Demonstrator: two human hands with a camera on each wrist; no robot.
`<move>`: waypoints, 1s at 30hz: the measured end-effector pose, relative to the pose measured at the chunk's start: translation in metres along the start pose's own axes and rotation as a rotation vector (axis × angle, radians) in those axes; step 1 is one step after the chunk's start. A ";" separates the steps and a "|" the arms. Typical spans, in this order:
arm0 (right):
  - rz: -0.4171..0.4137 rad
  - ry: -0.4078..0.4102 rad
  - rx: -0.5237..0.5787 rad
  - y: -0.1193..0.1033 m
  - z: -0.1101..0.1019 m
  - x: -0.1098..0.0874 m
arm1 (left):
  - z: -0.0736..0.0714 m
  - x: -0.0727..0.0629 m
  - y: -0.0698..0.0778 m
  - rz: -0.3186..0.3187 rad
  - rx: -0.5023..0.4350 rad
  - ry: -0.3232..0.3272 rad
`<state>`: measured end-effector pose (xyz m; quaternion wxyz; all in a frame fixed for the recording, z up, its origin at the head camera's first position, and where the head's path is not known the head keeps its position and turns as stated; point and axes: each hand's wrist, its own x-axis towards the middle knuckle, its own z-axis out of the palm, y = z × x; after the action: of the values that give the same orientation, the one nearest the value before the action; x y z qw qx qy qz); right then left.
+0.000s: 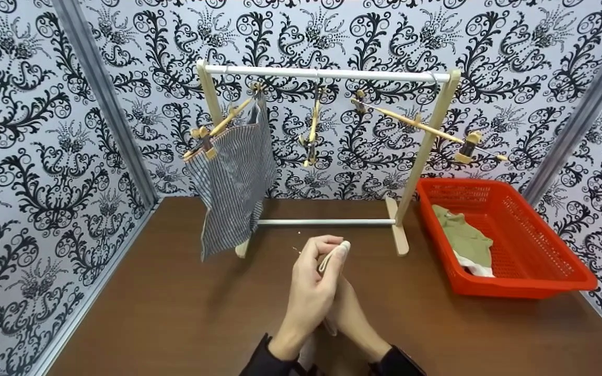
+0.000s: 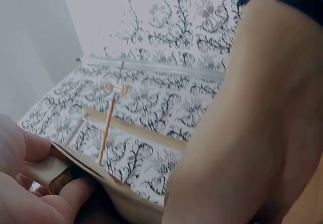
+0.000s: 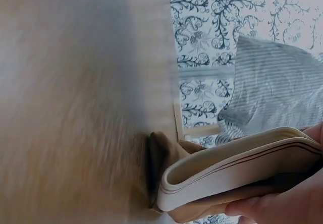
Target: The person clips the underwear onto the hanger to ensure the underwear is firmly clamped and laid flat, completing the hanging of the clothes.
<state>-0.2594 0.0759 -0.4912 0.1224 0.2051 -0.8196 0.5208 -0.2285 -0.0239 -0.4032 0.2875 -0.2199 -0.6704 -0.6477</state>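
Note:
Both hands are close together above the front middle of the table. Between them is a folded cream-beige cloth piece [image 3: 237, 166] with dark stitching lines along its band. My left hand [image 1: 309, 287] grips it with curled fingers, and its thumb presses along the upper edge. Partly behind it, my right hand [image 1: 347, 310] holds the same piece from the other side; in the head view most of its fingers are hidden. In the left wrist view, fingers [image 2: 38, 183] pinch the fabric's edge.
A wooden rack [image 1: 418, 172] with a white top bar [image 1: 327, 73] stands behind. A striped cloth [image 1: 241, 172] hangs from its left clip hanger; the middle hanger [image 1: 314, 122] and right hanger [image 1: 416, 124] carry none. At right, a red basket [image 1: 520, 284] contains a green garment [image 1: 465, 235] and white fabric.

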 end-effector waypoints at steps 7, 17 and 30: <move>-0.022 -0.020 0.111 0.010 0.000 0.006 | -0.017 0.010 -0.013 -0.002 -0.014 0.045; 0.021 -0.125 -0.037 0.017 -0.024 0.016 | -0.051 0.023 -0.025 -0.041 -0.041 0.193; 0.054 -0.068 -0.090 0.030 -0.081 0.035 | -0.090 0.035 -0.038 -0.053 -0.015 0.317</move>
<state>-0.3055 0.1534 -0.4662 0.0893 0.1948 -0.8511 0.4792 -0.2712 -0.1189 -0.4084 0.3708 -0.0995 -0.6173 -0.6867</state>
